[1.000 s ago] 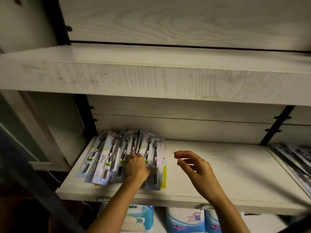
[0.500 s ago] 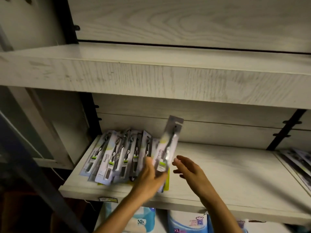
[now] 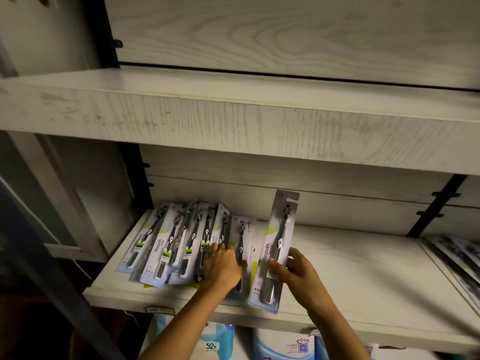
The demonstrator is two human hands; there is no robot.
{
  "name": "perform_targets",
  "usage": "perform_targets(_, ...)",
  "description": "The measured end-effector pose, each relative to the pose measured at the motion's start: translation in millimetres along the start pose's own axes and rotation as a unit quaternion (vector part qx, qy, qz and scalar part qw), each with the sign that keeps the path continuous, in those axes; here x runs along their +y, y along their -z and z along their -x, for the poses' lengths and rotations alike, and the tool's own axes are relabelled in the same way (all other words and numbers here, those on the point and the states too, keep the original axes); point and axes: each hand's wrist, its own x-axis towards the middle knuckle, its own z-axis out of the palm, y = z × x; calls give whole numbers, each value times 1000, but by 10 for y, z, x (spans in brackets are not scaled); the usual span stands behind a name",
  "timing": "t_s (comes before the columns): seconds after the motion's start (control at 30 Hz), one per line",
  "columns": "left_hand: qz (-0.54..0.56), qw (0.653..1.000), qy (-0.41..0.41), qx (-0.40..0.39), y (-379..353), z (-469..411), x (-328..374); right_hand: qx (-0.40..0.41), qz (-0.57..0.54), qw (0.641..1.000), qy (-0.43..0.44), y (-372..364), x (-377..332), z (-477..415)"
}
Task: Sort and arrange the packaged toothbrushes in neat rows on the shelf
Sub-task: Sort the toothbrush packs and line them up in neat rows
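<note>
A loose, overlapping pile of toothbrush packs lies fanned across the left end of the pale wooden shelf. Each is a long pale card with a dark brush sealed under clear plastic, its head toward the back wall. One flat pack lies just right of the pile, while a raised pack marked "Niepoth" stands nearly upright, hang hole on top and leaning slightly right, pinched at its lower half by the right hand.
</note>
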Motion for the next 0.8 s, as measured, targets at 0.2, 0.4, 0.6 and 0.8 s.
perform_targets(0.2, -14, 998, 24, 48, -159, -184, 69, 7, -8, 1000, -1, 90, -8, 23)
perform_targets(0.4, 131, 986, 58, 86, -77, -143, 52, 10, -27, 999, 21, 133, -3, 25)
perform_targets(0.6, 479, 877, -21, 45, 215, 229, -25, -5, -24, 999, 29, 231, -25, 84)
perform_targets(0.8, 654, 748, -65, -94, 463, 597, 89, 2, -20, 999, 43, 376, -40, 288)
